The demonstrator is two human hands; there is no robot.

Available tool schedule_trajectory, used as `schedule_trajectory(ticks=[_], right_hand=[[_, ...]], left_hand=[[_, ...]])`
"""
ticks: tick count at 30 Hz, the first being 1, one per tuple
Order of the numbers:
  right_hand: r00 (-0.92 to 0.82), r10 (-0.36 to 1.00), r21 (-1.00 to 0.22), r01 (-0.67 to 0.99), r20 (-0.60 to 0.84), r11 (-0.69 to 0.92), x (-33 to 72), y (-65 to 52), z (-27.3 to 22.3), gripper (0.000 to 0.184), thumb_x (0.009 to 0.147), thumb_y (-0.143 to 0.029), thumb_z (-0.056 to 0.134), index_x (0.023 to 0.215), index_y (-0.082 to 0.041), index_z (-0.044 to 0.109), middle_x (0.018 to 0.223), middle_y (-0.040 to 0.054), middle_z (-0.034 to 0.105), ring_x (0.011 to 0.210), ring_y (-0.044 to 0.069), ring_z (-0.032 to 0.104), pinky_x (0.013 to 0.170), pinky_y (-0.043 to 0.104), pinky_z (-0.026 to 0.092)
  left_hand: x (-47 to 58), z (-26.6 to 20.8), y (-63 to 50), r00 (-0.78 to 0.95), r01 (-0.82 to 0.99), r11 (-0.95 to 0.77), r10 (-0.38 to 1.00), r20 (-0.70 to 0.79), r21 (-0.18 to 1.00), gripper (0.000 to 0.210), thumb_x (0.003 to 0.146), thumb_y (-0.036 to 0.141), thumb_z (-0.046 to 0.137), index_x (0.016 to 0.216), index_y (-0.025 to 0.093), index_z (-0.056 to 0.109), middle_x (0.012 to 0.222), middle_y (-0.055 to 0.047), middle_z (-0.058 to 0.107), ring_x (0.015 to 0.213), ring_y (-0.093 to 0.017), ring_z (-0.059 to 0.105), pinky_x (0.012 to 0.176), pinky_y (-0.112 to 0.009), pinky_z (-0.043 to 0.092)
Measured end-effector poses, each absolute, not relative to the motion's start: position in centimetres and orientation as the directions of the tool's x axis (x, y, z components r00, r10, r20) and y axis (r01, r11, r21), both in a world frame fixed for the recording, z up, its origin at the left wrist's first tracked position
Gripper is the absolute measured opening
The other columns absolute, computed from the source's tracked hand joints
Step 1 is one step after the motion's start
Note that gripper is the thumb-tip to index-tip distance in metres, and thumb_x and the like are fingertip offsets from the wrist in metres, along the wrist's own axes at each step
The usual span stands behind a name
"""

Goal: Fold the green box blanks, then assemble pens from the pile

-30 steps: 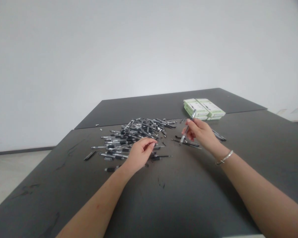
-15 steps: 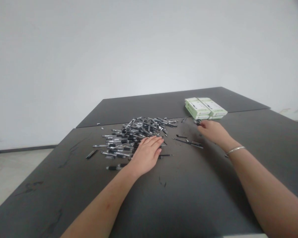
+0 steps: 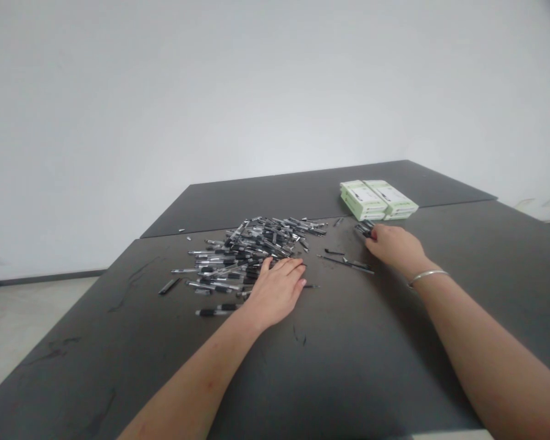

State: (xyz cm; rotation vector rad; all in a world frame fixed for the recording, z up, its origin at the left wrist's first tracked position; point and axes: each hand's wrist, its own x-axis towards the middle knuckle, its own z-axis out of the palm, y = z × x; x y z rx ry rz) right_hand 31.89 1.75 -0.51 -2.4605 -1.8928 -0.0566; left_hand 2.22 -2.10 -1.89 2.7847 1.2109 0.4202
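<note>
A heap of clear-barrelled black pens [image 3: 238, 256] is spread over the dark table. My left hand [image 3: 277, 290] lies palm down at the heap's near right edge, fingers stretched out, covering a few pens. To the right, my right hand [image 3: 392, 244] is closed around a small bunch of pens [image 3: 365, 228]; only their ends show past the fingers. Between the hands lie a thin black refill [image 3: 346, 263] and a short black piece [image 3: 334, 252], both loose on the table.
Green-and-white boxes [image 3: 378, 198] stand stacked in two piles beyond my right hand. A seam crosses the dark table [image 3: 348, 366]. One loose pen cap [image 3: 169, 285] lies left of the heap, and small silver bits are near the seam. Behind is a white wall [image 3: 275, 91].
My left hand has slid slightly right and towards me at the heap's edge. My right hand has shifted slightly, and more of the bunch in it shows.
</note>
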Motion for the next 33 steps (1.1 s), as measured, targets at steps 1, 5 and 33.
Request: schedule_trajectory(ticks=[1,5,33], right_hand=[[0.257,0.965,-0.002,0.966,0.048,-0.257,31.9,1.7,-0.5,0.030,0.084,-0.035,0.043,0.090,-0.015,0.065,0.093,0.0173,0.070,0.085,0.031,0.067,0.064,0.035,0.047],[0.257,0.966,0.012,0.966,0.032,-0.257,32.0,1.6,-0.6,0.031,0.085,-0.035,0.042,0.089,-0.015,0.066,0.092,0.0176,0.070,0.086,0.032,0.067,0.065,0.036,0.048],[-0.436,0.883,-0.556,0.697,0.173,0.453,24.4,-0.7,-0.3,0.018,0.081,-0.020,0.056,0.092,-0.019,0.070,0.087,0.0038,0.068,0.069,0.014,0.060,0.066,0.024,0.046]], left_hand=[[2.2,-1.9,-2.1,0.650,0.706,-0.685,0.727,0.221,0.178,0.035,0.098,0.031,0.032,0.123,0.023,0.056,0.135,-0.008,0.055,0.125,-0.022,0.047,0.109,-0.051,0.022],[2.3,-1.9,-2.1,0.652,0.703,-0.688,0.725,0.222,0.180,0.033,0.097,0.030,0.033,0.120,0.022,0.056,0.127,-0.008,0.060,0.120,-0.022,0.050,0.109,-0.048,0.024],[1.9,-1.9,-1.6,0.639,0.645,-0.724,0.686,0.347,0.244,0.028,0.094,0.017,0.039,0.110,0.017,0.062,0.112,-0.009,0.063,0.108,-0.021,0.054,0.099,-0.040,0.040]])
